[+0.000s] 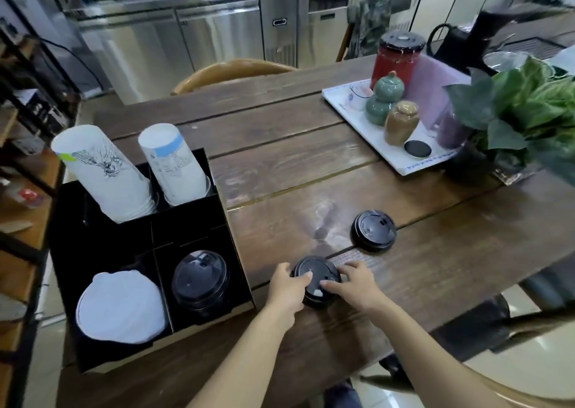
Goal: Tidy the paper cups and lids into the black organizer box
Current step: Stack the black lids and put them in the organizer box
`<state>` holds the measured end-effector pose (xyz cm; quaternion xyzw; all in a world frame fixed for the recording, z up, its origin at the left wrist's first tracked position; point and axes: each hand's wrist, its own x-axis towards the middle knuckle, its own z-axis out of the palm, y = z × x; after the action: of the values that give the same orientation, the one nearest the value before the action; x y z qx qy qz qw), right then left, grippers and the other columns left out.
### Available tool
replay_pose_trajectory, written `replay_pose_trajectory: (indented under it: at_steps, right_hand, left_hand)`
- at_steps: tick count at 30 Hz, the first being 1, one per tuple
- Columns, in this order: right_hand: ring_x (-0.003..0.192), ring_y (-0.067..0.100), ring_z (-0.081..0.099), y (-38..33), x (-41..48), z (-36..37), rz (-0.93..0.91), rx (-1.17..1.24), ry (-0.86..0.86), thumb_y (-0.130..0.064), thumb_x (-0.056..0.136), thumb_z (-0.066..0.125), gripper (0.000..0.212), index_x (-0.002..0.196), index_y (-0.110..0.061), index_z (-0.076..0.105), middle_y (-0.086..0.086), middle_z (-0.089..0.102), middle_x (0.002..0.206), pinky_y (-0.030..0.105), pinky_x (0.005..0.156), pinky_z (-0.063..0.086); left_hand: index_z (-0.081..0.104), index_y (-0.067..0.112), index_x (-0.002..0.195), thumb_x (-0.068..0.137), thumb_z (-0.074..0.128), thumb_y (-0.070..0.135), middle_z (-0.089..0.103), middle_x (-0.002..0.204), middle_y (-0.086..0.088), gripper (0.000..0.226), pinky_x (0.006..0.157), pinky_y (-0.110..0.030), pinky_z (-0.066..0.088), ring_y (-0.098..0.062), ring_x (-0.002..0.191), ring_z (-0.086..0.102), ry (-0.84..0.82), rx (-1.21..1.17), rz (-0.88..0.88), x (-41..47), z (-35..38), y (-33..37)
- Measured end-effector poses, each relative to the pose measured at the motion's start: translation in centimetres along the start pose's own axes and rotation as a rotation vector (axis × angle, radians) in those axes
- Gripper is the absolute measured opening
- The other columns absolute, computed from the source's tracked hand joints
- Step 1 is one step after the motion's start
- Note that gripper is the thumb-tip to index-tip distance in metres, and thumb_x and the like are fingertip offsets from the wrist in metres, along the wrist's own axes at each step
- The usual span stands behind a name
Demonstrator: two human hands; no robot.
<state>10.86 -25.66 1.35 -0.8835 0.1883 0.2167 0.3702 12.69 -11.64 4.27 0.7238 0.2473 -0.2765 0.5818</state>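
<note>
Black lid stack (315,278) upright on table (280,165), tops up; left hand (287,287), right hand (354,284) both gripping it.

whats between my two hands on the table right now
A black lid sitting on the wooden table, gripped by the left hand and right hand from either side, as the head view shows.

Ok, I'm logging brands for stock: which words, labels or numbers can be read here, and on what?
Nothing reads clearly.
Left cup stack: dark printed emblem, too blurred.
Right cup stack: grey print under a blue band, too blurred.
White tray: blue lettering along its edge, too small.
Loose black lid: raised marks, too small.
</note>
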Motion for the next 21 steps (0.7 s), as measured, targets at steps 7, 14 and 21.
replay_pose_trajectory:
  at_steps: [7, 14, 21]
  right_hand:
    - [0.107, 0.021, 0.053, -0.8, 0.0, 0.7, -0.144, 0.357, -0.069, -0.016, 0.077, 0.074, 0.054, 0.119, -0.015, 0.039, 0.007, 0.05, 0.118, 0.039, 0.092, 0.049]
    - [0.108, 0.026, 0.058, -0.5, 1.1, -2.1, -0.117, 0.689, -0.133, 0.004, 0.076, 0.07, 0.05, 0.117, -0.017, 0.05, 0.007, 0.057, 0.115, 0.045, 0.096, 0.051]
    - [0.116, 0.021, 0.054, 1.7, 2.2, -7.9, -0.206, 0.738, -0.105, 0.002, 0.076, 0.071, 0.053, 0.116, -0.03, 0.059, -0.002, 0.058, 0.12, 0.041, 0.098, 0.05]
  left_hand:
    - [0.051, 0.014, 0.111, 0.087, 0.064, 0.011, 0.052, 0.114, -0.007, 0.027, 0.082, -0.045, 0.051, -0.027, 0.098, 0.052, -0.02, -0.161, -0.18, 0.9, 0.8, 0.5]
    - [0.063, 0.009, 0.093, 0.078, 0.074, 0.008, 0.058, 0.102, -0.006, 0.019, 0.062, -0.042, 0.055, -0.025, 0.102, 0.053, -0.102, -0.242, -0.257, 1.3, 0.7, 1.5]
    - [0.058, 0.02, 0.1, 0.083, 0.071, 0.023, 0.064, 0.107, -0.005, 0.022, 0.063, -0.038, 0.058, -0.026, 0.092, 0.067, -0.236, -0.046, -0.062, 1.5, 3.5, 5.2]
